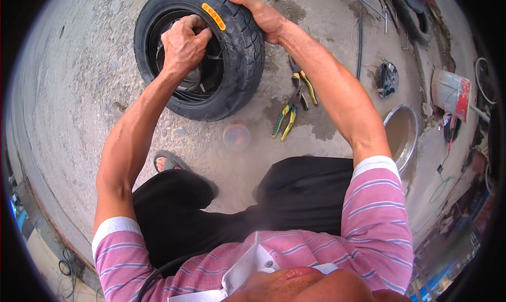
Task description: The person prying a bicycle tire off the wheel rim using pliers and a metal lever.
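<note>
A repair workshop: tyre [232, 75] around the left fingers [195, 22], pliers [294, 99] to their right on rough concrete [84, 54].

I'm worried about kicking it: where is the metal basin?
In the head view, the metal basin is on the ground at right, beside the right elbow, below and left of the red-and-grey container.

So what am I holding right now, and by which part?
Your right hand grips the black tire by the tread on its far right side. Your left hand reaches into its center; its grip there is hidden.
</note>
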A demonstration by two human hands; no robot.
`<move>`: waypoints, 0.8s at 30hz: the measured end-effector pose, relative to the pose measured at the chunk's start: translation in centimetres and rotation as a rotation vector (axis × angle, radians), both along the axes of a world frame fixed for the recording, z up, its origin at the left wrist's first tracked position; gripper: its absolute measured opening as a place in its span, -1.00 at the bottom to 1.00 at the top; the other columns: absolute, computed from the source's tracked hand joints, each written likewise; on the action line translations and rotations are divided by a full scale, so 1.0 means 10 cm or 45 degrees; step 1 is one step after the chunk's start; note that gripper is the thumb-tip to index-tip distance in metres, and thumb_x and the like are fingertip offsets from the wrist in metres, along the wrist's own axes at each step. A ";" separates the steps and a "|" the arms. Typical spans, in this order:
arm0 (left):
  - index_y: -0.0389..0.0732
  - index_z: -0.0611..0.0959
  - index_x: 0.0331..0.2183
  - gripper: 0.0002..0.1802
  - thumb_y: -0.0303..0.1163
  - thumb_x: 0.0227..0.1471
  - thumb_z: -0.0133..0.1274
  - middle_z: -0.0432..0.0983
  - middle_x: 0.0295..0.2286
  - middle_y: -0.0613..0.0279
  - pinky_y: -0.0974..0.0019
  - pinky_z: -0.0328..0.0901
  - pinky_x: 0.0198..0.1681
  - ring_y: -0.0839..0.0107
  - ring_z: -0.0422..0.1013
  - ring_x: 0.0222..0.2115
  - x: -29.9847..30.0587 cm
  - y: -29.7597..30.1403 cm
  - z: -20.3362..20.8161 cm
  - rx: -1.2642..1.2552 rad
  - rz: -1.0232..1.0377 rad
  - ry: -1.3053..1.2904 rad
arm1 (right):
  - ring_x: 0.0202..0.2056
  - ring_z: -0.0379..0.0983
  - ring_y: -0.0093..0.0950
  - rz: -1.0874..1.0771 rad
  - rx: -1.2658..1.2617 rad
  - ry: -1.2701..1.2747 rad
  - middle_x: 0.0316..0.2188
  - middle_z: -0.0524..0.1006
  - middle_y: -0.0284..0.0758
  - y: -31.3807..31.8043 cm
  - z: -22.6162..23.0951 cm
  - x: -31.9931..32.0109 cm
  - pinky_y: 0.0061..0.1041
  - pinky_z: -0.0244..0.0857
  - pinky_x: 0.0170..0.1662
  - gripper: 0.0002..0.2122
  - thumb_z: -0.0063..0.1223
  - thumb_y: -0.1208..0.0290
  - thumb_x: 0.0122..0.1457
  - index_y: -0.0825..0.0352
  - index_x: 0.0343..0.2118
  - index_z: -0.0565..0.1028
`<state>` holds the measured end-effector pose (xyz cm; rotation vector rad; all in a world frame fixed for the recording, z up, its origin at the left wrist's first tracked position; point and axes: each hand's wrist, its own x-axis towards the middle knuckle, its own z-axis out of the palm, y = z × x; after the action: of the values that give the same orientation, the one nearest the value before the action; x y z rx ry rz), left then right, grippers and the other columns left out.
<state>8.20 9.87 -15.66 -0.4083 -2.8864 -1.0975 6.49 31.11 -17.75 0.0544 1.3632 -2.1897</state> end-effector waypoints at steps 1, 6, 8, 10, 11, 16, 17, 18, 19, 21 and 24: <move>-0.28 0.75 -0.31 -0.68 -0.21 -0.01 0.25 0.68 -0.37 0.07 0.16 0.42 -0.12 0.17 0.60 -0.30 -0.01 -0.04 -0.03 0.055 0.040 -0.095 | -0.35 0.69 -0.47 -0.018 0.056 -0.004 -0.24 0.70 -0.19 -0.01 -0.02 -0.02 -0.53 0.61 -0.24 -0.41 0.14 -0.09 0.22 0.43 0.04 0.55; -0.27 0.75 -0.30 -0.68 -0.22 -0.01 0.28 0.68 -0.37 0.07 0.20 0.44 -0.12 0.18 0.61 -0.29 -0.05 -0.02 0.04 0.044 0.024 -0.101 | -0.02 0.60 -0.34 -0.371 1.185 0.567 -0.03 0.59 0.02 -0.12 -0.05 0.03 -0.42 0.47 0.05 -0.19 0.30 -0.11 0.08 0.57 0.16 0.40; -0.27 0.75 -0.31 -0.69 -0.23 -0.02 0.29 0.68 -0.38 0.07 0.19 0.44 -0.13 0.17 0.61 -0.30 -0.05 -0.07 0.00 0.023 0.017 -0.062 | -0.13 0.59 -0.41 -0.469 1.293 0.828 -0.09 0.62 -0.13 -0.20 0.13 0.09 -0.44 0.47 -0.03 -0.36 0.31 0.07 0.13 0.50 0.11 0.44; -0.27 0.75 -0.33 -0.71 -0.24 -0.03 0.29 0.68 -0.38 0.08 0.18 0.44 -0.14 0.17 0.61 -0.30 -0.04 -0.13 0.00 0.018 -0.022 -0.022 | -0.30 0.57 -0.51 -0.294 0.866 0.735 -0.25 0.65 -0.31 -0.18 0.42 0.08 -0.50 0.47 -0.18 -0.56 0.32 0.27 0.16 0.42 0.02 0.50; -0.25 0.76 -0.35 -0.72 -0.24 -0.05 0.28 0.67 -0.40 0.10 0.15 0.42 -0.16 0.16 0.60 -0.32 -0.05 -0.14 -0.01 0.046 -0.050 -0.006 | -0.34 0.53 -0.56 -0.069 0.574 0.539 -0.31 0.62 -0.35 -0.15 0.47 0.07 -0.52 0.44 -0.21 -0.57 0.36 0.32 0.12 0.39 0.00 0.50; -0.29 0.74 -0.38 -0.78 -0.33 -0.08 0.29 0.64 -0.42 0.08 0.08 0.41 -0.20 0.07 0.56 -0.35 -0.13 -0.06 -0.04 -0.155 -0.356 0.402 | -0.19 0.53 -0.50 0.092 0.654 0.413 -0.16 0.58 -0.27 0.15 0.24 0.06 -0.48 0.44 -0.09 -0.55 0.27 0.22 0.17 0.40 0.03 0.47; -0.27 0.75 -0.39 -0.77 -0.31 -0.09 0.31 0.64 -0.42 0.09 0.08 0.40 -0.17 0.09 0.56 -0.33 -0.10 -0.09 -0.08 -0.158 -0.326 0.420 | -0.08 0.56 -0.52 0.053 0.725 0.471 -0.03 0.58 -0.21 0.13 0.10 0.06 -0.52 0.45 -0.02 -0.33 0.30 0.04 0.16 0.47 0.17 0.40; -0.27 0.76 -0.39 -0.77 -0.31 -0.09 0.31 0.64 -0.42 0.08 0.08 0.40 -0.17 0.10 0.56 -0.33 -0.10 -0.10 -0.09 -0.147 -0.322 0.434 | -0.02 0.50 -0.52 -0.011 0.718 0.471 -0.03 0.56 -0.22 0.08 0.14 0.12 -0.51 0.37 0.08 -0.28 0.32 0.03 0.14 0.47 0.20 0.36; -0.26 0.76 -0.39 -0.77 -0.31 -0.09 0.31 0.64 -0.42 0.08 0.08 0.41 -0.18 0.10 0.56 -0.33 -0.08 -0.12 -0.09 -0.134 -0.320 0.449 | -0.02 0.50 -0.52 0.008 0.706 0.479 -0.03 0.56 -0.22 0.07 0.14 0.13 -0.51 0.37 0.08 -0.28 0.32 0.03 0.14 0.47 0.20 0.36; -0.21 0.77 -0.39 -0.79 -0.29 -0.08 0.33 0.65 -0.42 0.12 0.10 0.40 -0.17 0.15 0.56 -0.31 -0.05 -0.14 -0.10 -0.188 -0.312 0.442 | -0.02 0.51 -0.49 0.082 0.773 0.416 -0.01 0.54 -0.22 0.12 0.14 0.13 -0.50 0.39 0.07 -0.24 0.35 0.02 0.12 0.47 0.23 0.32; -0.16 0.79 -0.38 -0.79 -0.25 -0.08 0.34 0.65 -0.41 0.15 0.12 0.40 -0.14 0.15 0.56 -0.30 -0.01 -0.13 -0.15 -0.220 -0.329 0.510 | -0.05 0.54 -0.45 0.021 0.754 0.425 -0.02 0.57 -0.21 0.15 0.09 0.20 -0.47 0.42 0.06 -0.24 0.40 0.05 0.05 0.41 0.23 0.35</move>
<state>8.06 8.60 -17.21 -0.9135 -2.6216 -0.6863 8.45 32.61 -16.83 -0.1076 2.1515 -1.7599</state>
